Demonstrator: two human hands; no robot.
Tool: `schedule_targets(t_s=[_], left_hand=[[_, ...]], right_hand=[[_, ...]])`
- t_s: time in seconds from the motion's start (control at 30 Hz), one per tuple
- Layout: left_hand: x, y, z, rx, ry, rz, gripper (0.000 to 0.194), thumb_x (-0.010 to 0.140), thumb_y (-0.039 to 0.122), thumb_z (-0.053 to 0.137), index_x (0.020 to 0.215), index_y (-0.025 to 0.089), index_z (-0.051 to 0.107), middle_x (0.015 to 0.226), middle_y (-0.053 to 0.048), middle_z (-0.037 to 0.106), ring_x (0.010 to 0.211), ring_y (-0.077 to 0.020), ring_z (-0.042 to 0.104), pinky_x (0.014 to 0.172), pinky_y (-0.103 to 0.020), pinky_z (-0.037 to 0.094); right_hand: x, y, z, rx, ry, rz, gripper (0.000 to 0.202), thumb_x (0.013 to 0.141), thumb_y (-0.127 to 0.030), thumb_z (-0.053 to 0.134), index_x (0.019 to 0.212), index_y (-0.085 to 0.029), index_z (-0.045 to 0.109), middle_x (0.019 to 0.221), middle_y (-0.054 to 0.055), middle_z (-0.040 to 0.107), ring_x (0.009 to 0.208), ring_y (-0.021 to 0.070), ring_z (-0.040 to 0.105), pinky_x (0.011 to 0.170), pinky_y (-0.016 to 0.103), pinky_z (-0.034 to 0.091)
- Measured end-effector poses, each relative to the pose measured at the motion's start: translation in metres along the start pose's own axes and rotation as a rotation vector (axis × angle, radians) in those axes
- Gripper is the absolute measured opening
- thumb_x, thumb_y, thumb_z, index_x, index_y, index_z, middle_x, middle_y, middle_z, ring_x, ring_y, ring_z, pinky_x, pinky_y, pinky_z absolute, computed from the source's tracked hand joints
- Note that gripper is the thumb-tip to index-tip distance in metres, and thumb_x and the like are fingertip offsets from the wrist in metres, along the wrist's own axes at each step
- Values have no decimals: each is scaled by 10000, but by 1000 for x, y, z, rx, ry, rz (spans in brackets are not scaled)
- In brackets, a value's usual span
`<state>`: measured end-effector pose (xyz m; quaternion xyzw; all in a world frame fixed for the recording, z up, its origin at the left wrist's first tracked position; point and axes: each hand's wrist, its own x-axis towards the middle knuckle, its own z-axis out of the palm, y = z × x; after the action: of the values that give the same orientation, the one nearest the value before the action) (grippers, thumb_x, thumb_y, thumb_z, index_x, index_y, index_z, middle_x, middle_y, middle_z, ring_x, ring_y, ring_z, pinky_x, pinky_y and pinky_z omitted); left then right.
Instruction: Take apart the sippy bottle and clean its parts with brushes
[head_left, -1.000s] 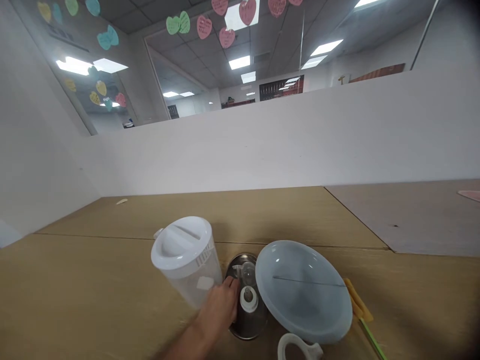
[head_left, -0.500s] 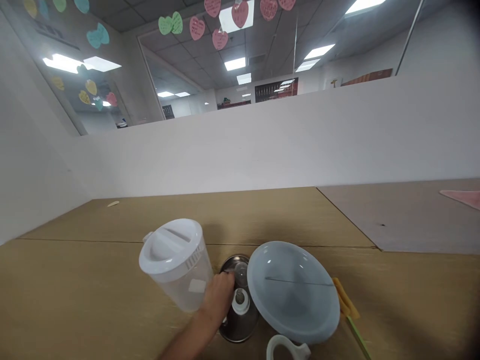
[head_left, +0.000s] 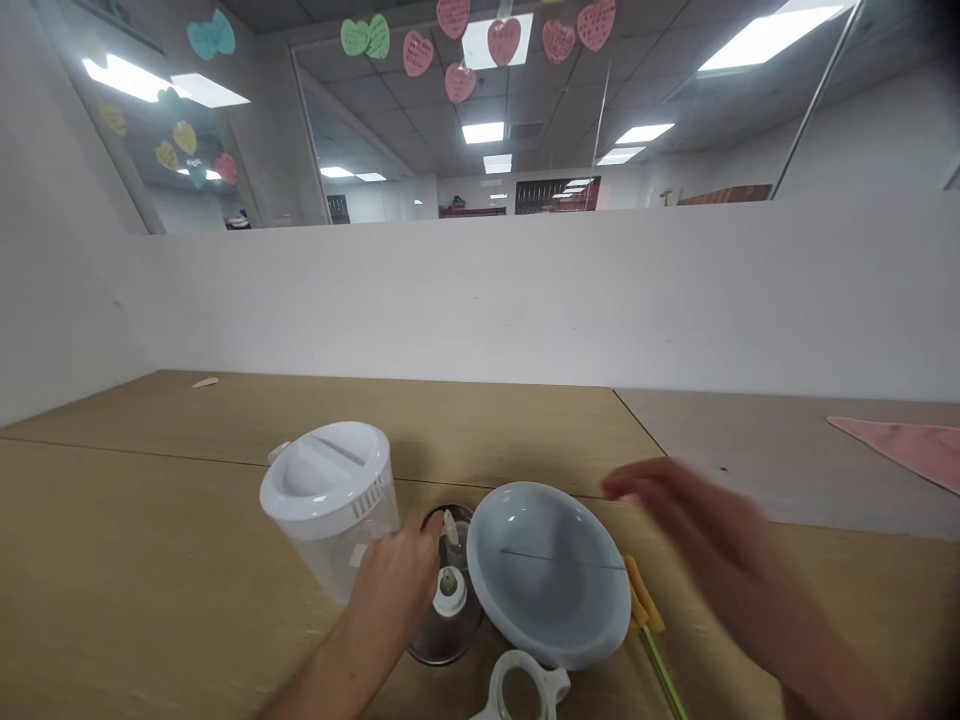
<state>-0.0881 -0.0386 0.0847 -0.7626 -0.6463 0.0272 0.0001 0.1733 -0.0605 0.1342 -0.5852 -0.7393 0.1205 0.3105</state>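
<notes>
My left hand (head_left: 401, 572) is closed at the left side of a round dark metal tray (head_left: 437, 652). A small pale tip and something dark show by its fingers; what it grips is partly hidden. On the tray stands a white bottle top (head_left: 450, 592) with a round collar. Just left of this hand is a translucent pitcher (head_left: 322, 545) with a white lid. A pale blue bowl (head_left: 551, 590) sits right of the tray, a thin rod across it. My right hand (head_left: 694, 525), blurred, hangs above and right of the bowl, fingers stretched out and holding nothing visible.
An orange-headed thing with a green stick (head_left: 651, 630) lies right of the bowl. A white ring-shaped piece (head_left: 517, 680) is at the near edge. Pink cloth-like material (head_left: 907, 445) lies far right. A white wall (head_left: 480, 310) stands behind the table.
My right hand has come into view from the right, over the table beside the bowl. My left hand stays at the tray, where a pale tip now shows. The view has shifted slightly.
</notes>
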Motion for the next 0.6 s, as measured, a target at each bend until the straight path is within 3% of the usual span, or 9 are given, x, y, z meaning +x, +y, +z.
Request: schedule_targets(t_s=[0.1,0.13,0.23,0.33,0.43,0.5,0.6], left_hand=[[0,6,-26,-84,109,59,246,888,135,395,1056,200,562,1054,-74,579,775,-193,651,614,-272,462],[1,9,-34,-123,145,89,231,895,142,387,1029,200,566,1033,-63,576,776,-186,638,622,-272,455],[10,17,-49,-267,188,205,209,916,150,368,926,201,569,922,-28,582,763,-159,598,655,-259,430],[19,25,-53,-421,179,302,215,916,139,365,826,200,551,866,-6,572,734,-133,572,649,-229,414],[27,28,-47,-511,165,367,223,900,114,359,777,194,527,866,-3,557,759,-127,563,676,-219,416],[34,27,-41,-555,165,407,224,896,112,349,772,193,518,869,-1,553,784,-130,559,713,-228,418],[42,26,-32,-589,141,420,228,892,121,338,765,190,514,852,-5,550,788,-140,551,732,-248,418]], right_hand=[[24,6,41,-217,-392,34,210,858,-270,464,774,-193,641,806,61,664,722,196,609,647,290,423],[29,10,55,-309,-499,50,126,789,-216,539,770,-165,654,825,85,672,763,221,616,652,290,413],[37,25,88,-415,-699,34,177,657,-63,594,797,-117,688,896,116,689,873,248,619,681,268,407],[39,34,93,-376,-700,7,277,670,18,502,810,-98,711,897,119,702,873,232,633,713,259,418],[42,34,73,-290,-604,35,344,664,37,460,797,-131,729,854,91,715,815,211,651,688,251,435],[42,30,51,-161,-460,42,360,722,0,432,806,-177,734,861,56,719,791,192,654,685,254,449],[34,21,18,54,-222,33,316,861,-179,414,956,-235,710,896,32,714,824,200,654,697,288,478]])
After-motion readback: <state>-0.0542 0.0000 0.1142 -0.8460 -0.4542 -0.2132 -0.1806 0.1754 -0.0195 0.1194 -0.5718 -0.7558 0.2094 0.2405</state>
